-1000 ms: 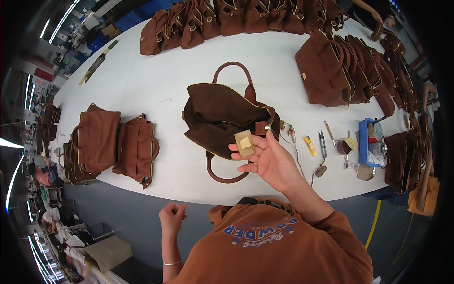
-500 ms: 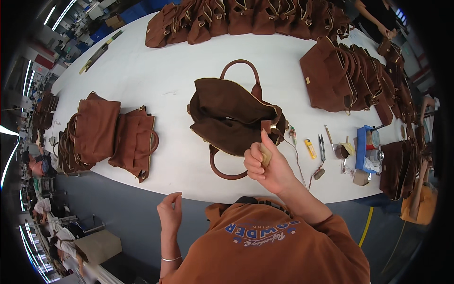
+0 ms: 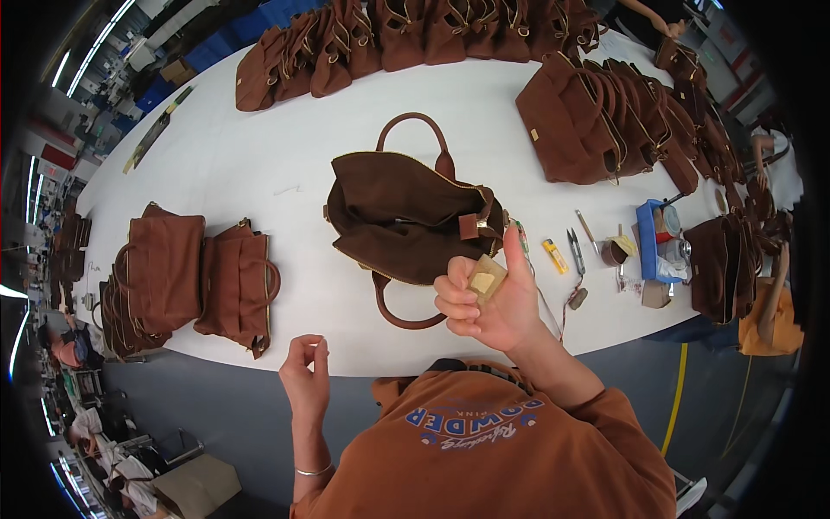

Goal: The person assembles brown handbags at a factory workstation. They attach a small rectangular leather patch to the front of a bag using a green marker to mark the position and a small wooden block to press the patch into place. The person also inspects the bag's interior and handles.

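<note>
An open brown handbag (image 3: 399, 208) with a dark lining lies on the white table, its two handles spread to either side. A small brown leather tab (image 3: 469, 227) with a metal fitting shows at its right end. Just over the bag's near right side, my right hand (image 3: 501, 303) has its fingers curled round a small tan square pad (image 3: 487, 278); the thumb points up, away from it. Off the table's front edge, my left hand (image 3: 304, 376) is closed, thumb and forefinger nearly meeting. Whether anything sits between those fingertips cannot be made out.
Brown bags (image 3: 169, 272) are stacked at left; more bags (image 3: 562, 121) stand in rows behind and at right. Right of the open bag lie a yellow lighter (image 3: 554, 256), thread snips (image 3: 575, 251) and a blue bin (image 3: 648, 242). Another person's hand (image 3: 670, 28) shows far right.
My right hand has turned and its thumb has lifted, so the pad's flat face now shows. The left hand stays closed. The whole view has shifted slightly.
</note>
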A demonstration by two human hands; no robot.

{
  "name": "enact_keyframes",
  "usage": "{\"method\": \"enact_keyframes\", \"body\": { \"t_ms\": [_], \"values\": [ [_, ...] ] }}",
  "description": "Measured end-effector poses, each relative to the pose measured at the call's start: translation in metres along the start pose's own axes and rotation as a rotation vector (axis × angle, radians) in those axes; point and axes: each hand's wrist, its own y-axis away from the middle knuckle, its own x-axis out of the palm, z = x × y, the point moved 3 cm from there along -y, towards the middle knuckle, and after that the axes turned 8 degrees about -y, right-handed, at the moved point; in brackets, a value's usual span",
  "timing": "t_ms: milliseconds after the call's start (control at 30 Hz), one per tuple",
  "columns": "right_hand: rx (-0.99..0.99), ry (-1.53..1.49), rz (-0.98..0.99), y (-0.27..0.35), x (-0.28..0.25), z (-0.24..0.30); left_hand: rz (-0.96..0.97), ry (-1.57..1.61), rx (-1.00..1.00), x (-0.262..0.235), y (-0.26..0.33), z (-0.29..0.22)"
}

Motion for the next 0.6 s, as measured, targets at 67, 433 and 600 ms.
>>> {"method": "enact_keyframes", "body": {
  "t_ms": [67,433,600],
  "values": [
    [-0.006,0.113,-0.021,0.001,-0.006,-0.002,0.028,0.047,0.022,0.004,-0.005,0.000],
    [-0.120,0.619,-0.170,0.016,-0.017,-0.014,-0.003,0.206,0.130,0.026,-0.042,-0.037],
    [0.014,0.789,-0.187,0.020,-0.015,0.009,-0.129,0.333,0.058,0.038,-0.065,-0.042]
  ]
}}
